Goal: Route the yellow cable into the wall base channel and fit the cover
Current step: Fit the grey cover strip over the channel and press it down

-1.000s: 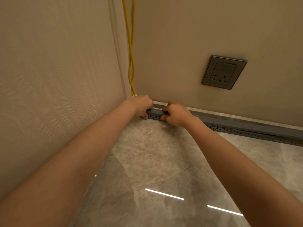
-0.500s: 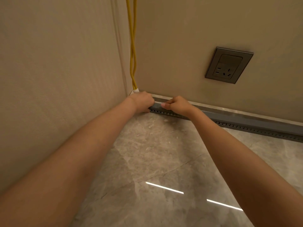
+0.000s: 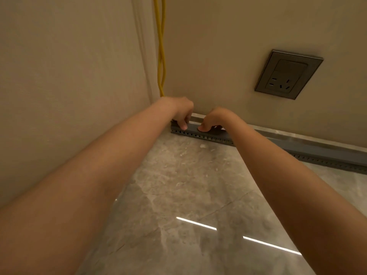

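**Wrists lift, thumbs come onto the cover [image 3: 191, 129]**

Since half a second ago both wrists have risen, so the knuckles now hump over the top edge of the grey cover and a thumb tip from each hand shows on its front face. The cover lies along the foot of the back wall [image 3: 218, 46], its left end in the corner, above the perforated lower edge of the channel [image 3: 337, 165].

From where I stand, the left hand [image 3: 179, 111] grips the cover at its corner end, fingers curled over the top and a tip pressed to the front. The right hand [image 3: 215, 119] grips it just beside, in the same way, thumb flat against the grey face. The two hands are close but not touching.

The cable [image 3: 160, 56] hangs down the corner as two yellow strands, crossing once, and goes out of sight behind the left wrist, right above the channel's end. Whether it sits inside the channel I cannot tell; the hands and cover hide it.

A pale metal trim [image 3: 297, 138] runs along the wall just above the channel. Higher up and well to the right, a grey socket [image 3: 288, 74] is set in the back wall. The side wall [image 3: 69, 76] closes the left. Below, the polished stone floor [image 3: 188, 185] reflects two bright strips of light.
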A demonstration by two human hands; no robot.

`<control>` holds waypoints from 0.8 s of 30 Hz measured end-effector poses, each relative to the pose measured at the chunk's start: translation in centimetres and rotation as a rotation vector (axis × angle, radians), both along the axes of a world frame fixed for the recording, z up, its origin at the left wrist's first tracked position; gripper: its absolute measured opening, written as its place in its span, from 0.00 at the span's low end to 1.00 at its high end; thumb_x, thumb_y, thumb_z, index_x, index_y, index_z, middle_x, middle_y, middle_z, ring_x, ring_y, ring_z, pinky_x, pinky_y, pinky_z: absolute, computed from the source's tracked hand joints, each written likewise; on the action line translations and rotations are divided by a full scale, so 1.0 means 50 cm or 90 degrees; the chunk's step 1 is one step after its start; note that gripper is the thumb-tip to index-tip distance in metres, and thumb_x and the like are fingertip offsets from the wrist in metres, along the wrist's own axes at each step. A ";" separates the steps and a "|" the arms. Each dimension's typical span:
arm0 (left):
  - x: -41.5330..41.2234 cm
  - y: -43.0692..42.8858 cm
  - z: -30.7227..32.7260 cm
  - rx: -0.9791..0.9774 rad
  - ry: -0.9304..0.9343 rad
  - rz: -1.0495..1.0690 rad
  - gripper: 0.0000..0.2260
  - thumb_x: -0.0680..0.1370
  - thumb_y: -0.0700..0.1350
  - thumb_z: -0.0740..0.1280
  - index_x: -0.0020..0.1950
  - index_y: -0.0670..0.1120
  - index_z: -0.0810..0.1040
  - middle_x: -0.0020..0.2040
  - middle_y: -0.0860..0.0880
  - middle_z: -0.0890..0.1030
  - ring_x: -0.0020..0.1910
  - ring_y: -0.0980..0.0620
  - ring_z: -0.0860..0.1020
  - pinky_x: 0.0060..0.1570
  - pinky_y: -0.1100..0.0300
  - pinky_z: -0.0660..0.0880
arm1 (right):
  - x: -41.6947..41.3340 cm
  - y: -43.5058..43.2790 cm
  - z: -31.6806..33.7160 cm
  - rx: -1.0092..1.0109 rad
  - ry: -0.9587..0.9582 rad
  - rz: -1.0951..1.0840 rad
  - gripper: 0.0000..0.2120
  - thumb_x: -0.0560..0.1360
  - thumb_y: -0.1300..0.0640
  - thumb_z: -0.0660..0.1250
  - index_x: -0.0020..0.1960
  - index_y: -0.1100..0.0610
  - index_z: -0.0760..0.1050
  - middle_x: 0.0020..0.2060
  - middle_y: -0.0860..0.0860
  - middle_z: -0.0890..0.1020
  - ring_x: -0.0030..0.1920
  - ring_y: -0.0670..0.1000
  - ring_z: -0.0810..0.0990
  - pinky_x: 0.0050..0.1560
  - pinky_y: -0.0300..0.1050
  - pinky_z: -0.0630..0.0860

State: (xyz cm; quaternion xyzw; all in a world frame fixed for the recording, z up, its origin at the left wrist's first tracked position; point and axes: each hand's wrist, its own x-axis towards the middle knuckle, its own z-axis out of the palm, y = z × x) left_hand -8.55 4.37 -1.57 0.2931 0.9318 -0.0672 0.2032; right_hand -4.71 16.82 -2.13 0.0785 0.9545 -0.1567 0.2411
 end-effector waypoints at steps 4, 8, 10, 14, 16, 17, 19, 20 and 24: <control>-0.026 0.017 0.013 -0.033 -0.049 0.022 0.13 0.73 0.44 0.72 0.56 0.40 0.80 0.47 0.49 0.77 0.47 0.50 0.74 0.50 0.56 0.72 | -0.019 -0.009 0.018 0.090 -0.107 0.069 0.19 0.80 0.50 0.59 0.34 0.59 0.63 0.36 0.53 0.68 0.38 0.52 0.68 0.43 0.43 0.66; -0.031 0.049 0.012 -0.104 -0.059 0.004 0.16 0.75 0.43 0.70 0.61 0.41 0.77 0.53 0.46 0.76 0.49 0.50 0.71 0.47 0.61 0.66 | -0.033 -0.007 0.008 0.076 -0.108 0.089 0.14 0.79 0.52 0.62 0.42 0.62 0.69 0.35 0.53 0.68 0.37 0.52 0.68 0.43 0.45 0.66; -0.026 0.057 0.012 -0.134 -0.045 -0.014 0.17 0.76 0.44 0.69 0.63 0.41 0.76 0.59 0.44 0.77 0.49 0.50 0.70 0.47 0.61 0.65 | -0.030 -0.007 -0.001 0.071 -0.093 0.097 0.13 0.79 0.52 0.62 0.43 0.62 0.70 0.39 0.55 0.70 0.43 0.54 0.70 0.48 0.44 0.66; -0.029 0.044 0.011 -0.135 -0.058 -0.003 0.18 0.76 0.45 0.68 0.65 0.41 0.74 0.62 0.43 0.77 0.50 0.48 0.72 0.48 0.59 0.67 | -0.017 -0.002 -0.027 0.065 0.018 0.093 0.18 0.78 0.52 0.62 0.64 0.61 0.71 0.61 0.58 0.74 0.58 0.57 0.73 0.57 0.47 0.69; -0.028 0.031 0.004 -0.118 -0.060 0.002 0.19 0.76 0.45 0.68 0.65 0.41 0.74 0.61 0.43 0.77 0.50 0.48 0.72 0.52 0.56 0.70 | -0.003 -0.005 -0.037 0.058 0.029 0.106 0.18 0.79 0.53 0.59 0.66 0.61 0.69 0.64 0.57 0.74 0.61 0.57 0.72 0.58 0.46 0.68; -0.027 0.026 0.000 -0.105 -0.056 0.002 0.18 0.76 0.45 0.69 0.64 0.41 0.75 0.59 0.44 0.77 0.50 0.48 0.72 0.54 0.54 0.71 | 0.002 -0.006 -0.040 0.048 0.031 0.116 0.18 0.80 0.54 0.57 0.66 0.61 0.69 0.64 0.58 0.74 0.60 0.57 0.73 0.56 0.46 0.68; -0.021 0.017 -0.004 -0.079 -0.042 -0.002 0.15 0.75 0.45 0.69 0.60 0.41 0.76 0.53 0.46 0.77 0.49 0.49 0.71 0.52 0.54 0.70 | 0.011 -0.005 -0.046 0.012 0.045 0.122 0.17 0.80 0.56 0.56 0.66 0.61 0.67 0.63 0.58 0.74 0.59 0.57 0.73 0.52 0.45 0.66; -0.017 0.011 -0.007 -0.061 -0.039 -0.003 0.14 0.75 0.45 0.70 0.59 0.41 0.77 0.51 0.46 0.76 0.48 0.49 0.71 0.49 0.55 0.68 | 0.017 -0.006 -0.050 0.002 0.057 0.123 0.16 0.80 0.57 0.55 0.66 0.61 0.67 0.63 0.58 0.74 0.60 0.57 0.73 0.51 0.44 0.66; 0.008 -0.012 -0.019 0.017 -0.020 0.020 0.15 0.75 0.44 0.70 0.58 0.40 0.76 0.48 0.46 0.74 0.47 0.49 0.70 0.45 0.59 0.64 | 0.033 -0.018 -0.055 0.002 0.112 0.134 0.17 0.78 0.61 0.56 0.66 0.63 0.65 0.63 0.61 0.73 0.61 0.60 0.72 0.48 0.44 0.66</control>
